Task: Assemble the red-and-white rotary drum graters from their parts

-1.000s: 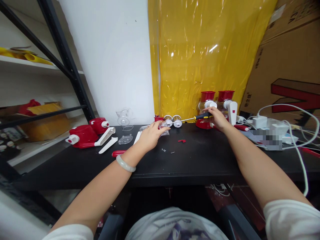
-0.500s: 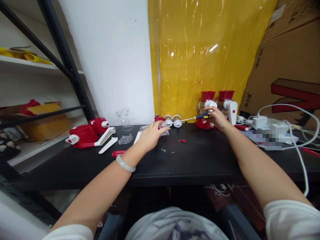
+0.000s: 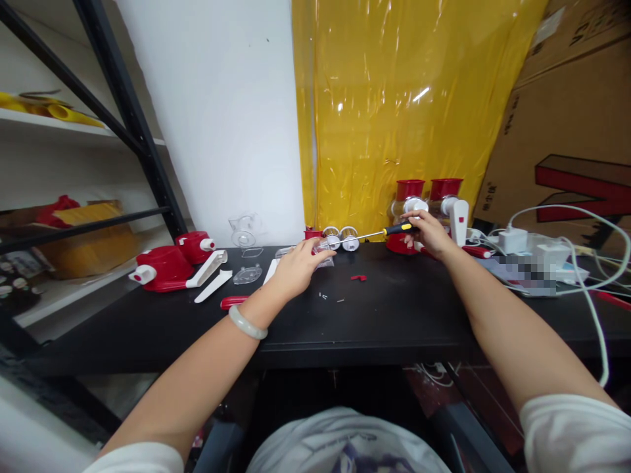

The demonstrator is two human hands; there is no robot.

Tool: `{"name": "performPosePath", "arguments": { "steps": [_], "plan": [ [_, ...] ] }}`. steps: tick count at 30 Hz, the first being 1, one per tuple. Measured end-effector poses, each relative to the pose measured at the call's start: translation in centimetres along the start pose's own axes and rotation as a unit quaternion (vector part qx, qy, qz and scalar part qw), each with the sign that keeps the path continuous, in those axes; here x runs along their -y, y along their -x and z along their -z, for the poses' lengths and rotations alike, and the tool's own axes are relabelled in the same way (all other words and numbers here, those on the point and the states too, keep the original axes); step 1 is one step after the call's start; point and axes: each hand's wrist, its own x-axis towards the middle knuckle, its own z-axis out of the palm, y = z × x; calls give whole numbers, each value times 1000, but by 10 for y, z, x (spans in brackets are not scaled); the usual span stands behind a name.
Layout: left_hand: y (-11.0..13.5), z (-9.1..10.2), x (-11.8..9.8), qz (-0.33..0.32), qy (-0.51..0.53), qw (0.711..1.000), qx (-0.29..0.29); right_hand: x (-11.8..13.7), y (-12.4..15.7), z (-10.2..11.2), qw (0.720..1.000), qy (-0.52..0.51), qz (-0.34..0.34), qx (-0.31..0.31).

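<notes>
My right hand [image 3: 428, 231] is closed round the handle of a black-and-yellow screwdriver [image 3: 398, 228]. Its long shaft runs left, almost level, to a clear plastic part [image 3: 324, 247]. Fingers of my left hand [image 3: 299, 266] grip that part against the black tabletop, hiding much of it. A few small screws [image 3: 323, 296] lie in front of my left hand, and a small red piece [image 3: 359, 278] rests to their right. Behind the screwdriver tip stand two white-rimmed drums [image 3: 350, 239].
Red housings [image 3: 167, 268], a white cover strip [image 3: 213, 286] and clear parts [image 3: 247, 274] sit on the left. Two red-and-white hand-cranked graters [image 3: 446, 203] stand at the back right. White cables and chargers [image 3: 513, 240] crowd the right end. A black shelf frame [image 3: 131, 125] rises at far left.
The fingers of my right hand have shifted slightly on the screwdriver handle, which has turned a little. My left hand and the clear plastic part stay in place.
</notes>
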Motion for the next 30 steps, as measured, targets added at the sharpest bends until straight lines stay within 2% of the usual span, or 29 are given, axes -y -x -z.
{"name": "performPosePath", "arguments": {
  "steps": [8,16,22,30],
  "plan": [
    [0,0,0,1,-1,1000,-3,4,4,-3,999,44,3,0],
    [0,1,-1,3,-3,1000,5,-3,-5,0,1000,-14,-15,-14],
    [0,2,-1,3,2,1000,8,-5,-5,1,1000,-12,3,-28],
    [0,2,-1,8,3,1000,9,-2,-1,-2,1000,-5,14,-17]
  ]
}}
